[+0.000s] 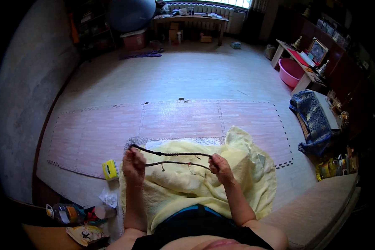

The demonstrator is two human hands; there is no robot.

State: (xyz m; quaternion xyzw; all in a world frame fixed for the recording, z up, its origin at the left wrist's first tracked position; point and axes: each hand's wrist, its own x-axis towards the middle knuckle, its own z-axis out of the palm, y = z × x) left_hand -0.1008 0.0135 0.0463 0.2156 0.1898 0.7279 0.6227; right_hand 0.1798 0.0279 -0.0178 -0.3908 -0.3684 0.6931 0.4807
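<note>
A dark braided cord (175,154) is stretched between my two hands in a long narrow loop, above a pale yellow cloth (175,183) spread over my lap. Its upper strand looks thicker than the lower one, from which a few short loose ends hang. My left hand (134,167) is closed round the cord's left end, slightly blurred. At the other end, the fingers of my right hand (221,169) pinch both strands. Whatever lies inside either fist is hidden.
Pinkish foam mats (179,118) cover the floor ahead. Left of the cloth stand a yellow packet (110,170), crumpled white plastic (108,197) and a large bottle (64,213). A wooden surface (316,208) is near right; a pink basin (291,71) sits farther off.
</note>
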